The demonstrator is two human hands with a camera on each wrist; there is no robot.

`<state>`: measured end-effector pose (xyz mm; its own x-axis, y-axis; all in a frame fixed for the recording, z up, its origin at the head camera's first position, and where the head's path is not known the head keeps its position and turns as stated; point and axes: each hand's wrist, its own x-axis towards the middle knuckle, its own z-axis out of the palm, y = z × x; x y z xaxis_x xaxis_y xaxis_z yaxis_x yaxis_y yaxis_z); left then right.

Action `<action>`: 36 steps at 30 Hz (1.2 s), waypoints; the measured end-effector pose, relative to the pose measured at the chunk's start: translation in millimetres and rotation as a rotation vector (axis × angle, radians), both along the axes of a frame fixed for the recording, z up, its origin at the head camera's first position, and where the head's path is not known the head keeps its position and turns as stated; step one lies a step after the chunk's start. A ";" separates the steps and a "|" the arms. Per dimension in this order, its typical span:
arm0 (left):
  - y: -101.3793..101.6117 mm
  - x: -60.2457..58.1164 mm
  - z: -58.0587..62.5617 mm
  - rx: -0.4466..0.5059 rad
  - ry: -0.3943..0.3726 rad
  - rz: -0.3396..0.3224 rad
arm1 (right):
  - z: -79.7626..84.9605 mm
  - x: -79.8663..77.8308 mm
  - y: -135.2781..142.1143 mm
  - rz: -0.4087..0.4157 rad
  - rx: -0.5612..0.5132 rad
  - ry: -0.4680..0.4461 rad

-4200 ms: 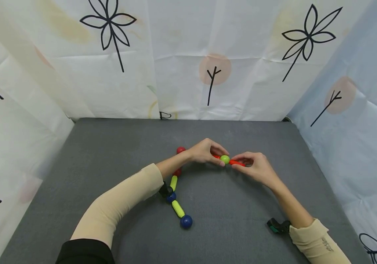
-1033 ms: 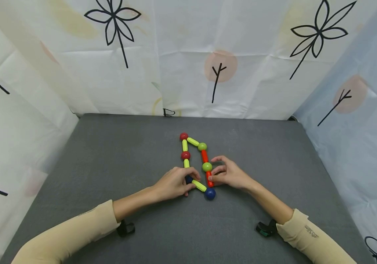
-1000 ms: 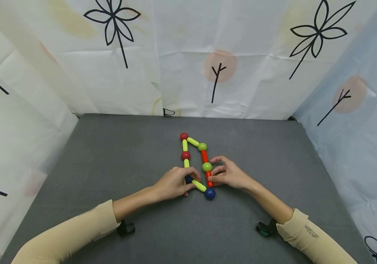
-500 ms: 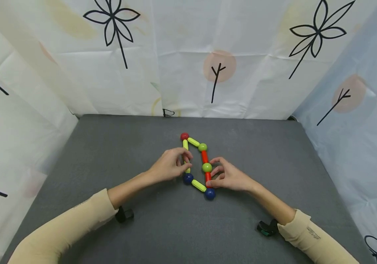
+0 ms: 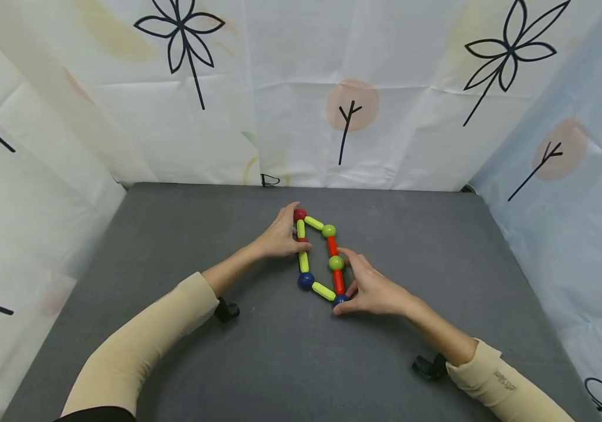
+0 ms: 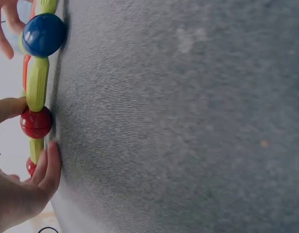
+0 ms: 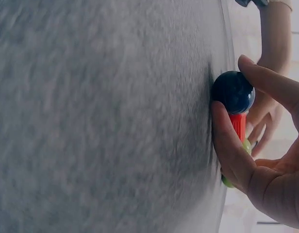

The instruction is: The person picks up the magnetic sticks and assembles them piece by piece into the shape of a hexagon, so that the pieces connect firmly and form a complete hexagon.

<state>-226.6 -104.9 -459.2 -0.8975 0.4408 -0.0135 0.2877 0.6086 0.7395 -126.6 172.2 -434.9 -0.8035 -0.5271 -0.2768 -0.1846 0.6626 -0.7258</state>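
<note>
A closed loop of toy building balls and rods lies on the grey table [image 5: 258,369]. Red balls [image 5: 300,214] are on its left side, green balls [image 5: 336,263] on its right, and blue balls [image 5: 306,281] at the near end. Yellow rods [image 5: 324,291] and red rods [image 5: 338,282] join them. My left hand [image 5: 278,234] lies along the left side, fingers extended toward the far red ball, thumb against the lower red ball [image 6: 36,122]. With thumb and a finger, my right hand [image 5: 377,291] pinches the near blue ball [image 7: 233,92]; its index fingertip is beside a green ball.
A white patterned cloth [image 5: 290,117] hangs behind the table and along both sides. Each wrist carries a small black camera, seen on the left wrist camera [image 5: 225,310] and the right wrist camera [image 5: 429,368].
The open chain has become a closed loop. My left hand has gone from the left blue ball up to the red balls. My right thumb has slid from the red rod to the near blue ball.
</note>
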 end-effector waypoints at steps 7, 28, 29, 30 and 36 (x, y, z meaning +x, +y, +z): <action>-0.8 -12.5 -22.1 -0.064 0.031 -0.025 | -2.7 -6.1 14.3 -0.039 -0.024 0.016; 11.0 -10.3 -16.0 -0.212 0.033 -0.036 | 2.9 -66.2 14.4 -0.081 0.050 0.109; 14.3 -9.8 -11.0 -0.233 0.038 -0.046 | 1.5 -70.5 11.9 -0.079 0.057 0.123; 15.2 -12.4 -12.3 -0.239 0.052 -0.061 | -0.1 -74.1 10.2 -0.075 0.066 0.137; 16.6 -16.9 -14.7 -0.248 0.057 -0.081 | -2.5 -82.3 15.2 -0.074 0.145 0.221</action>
<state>-243.5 -88.3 -473.9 -0.8621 0.5003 -0.0804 0.3795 0.7426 0.5519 -208.9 187.3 -437.5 -0.8877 -0.4323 -0.1587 -0.2750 0.7740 -0.5703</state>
